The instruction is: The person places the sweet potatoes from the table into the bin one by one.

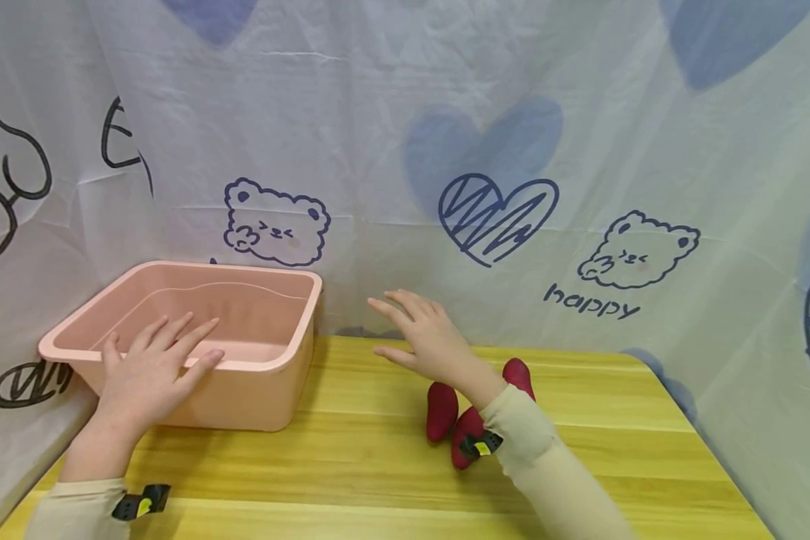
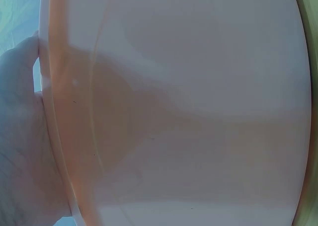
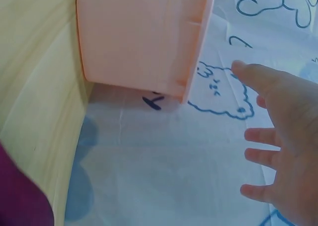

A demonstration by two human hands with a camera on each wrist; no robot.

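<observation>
Starting at the left, I see my left hand (image 1: 151,371) laid over the near rim of the pink tub (image 1: 270,364), fingers straight and spread, pointing into the hollow and gripping nothing; the left wrist view shows little but the tub's wall pressed close to the palm. The tub sits at the table's (image 1: 580,420) back left corner, its long side running left to right along the back edge, right against the printed cloth (image 1: 499,150). Further right my right hand (image 1: 425,337) hangs in the air above the table, fingers slack and fanned, holding nothing, apart from the tub's right end and aimed toward the cloth. Just behind that wrist, near the middle of the table, lie the red pieces (image 1: 442,411), three by my count, huddled together and partly hidden by the sleeve (image 1: 533,442). So the tub lies left of both hands' midline, under the left one, while the red pieces lie nearer the right one, back toward me from its fingertips
</observation>
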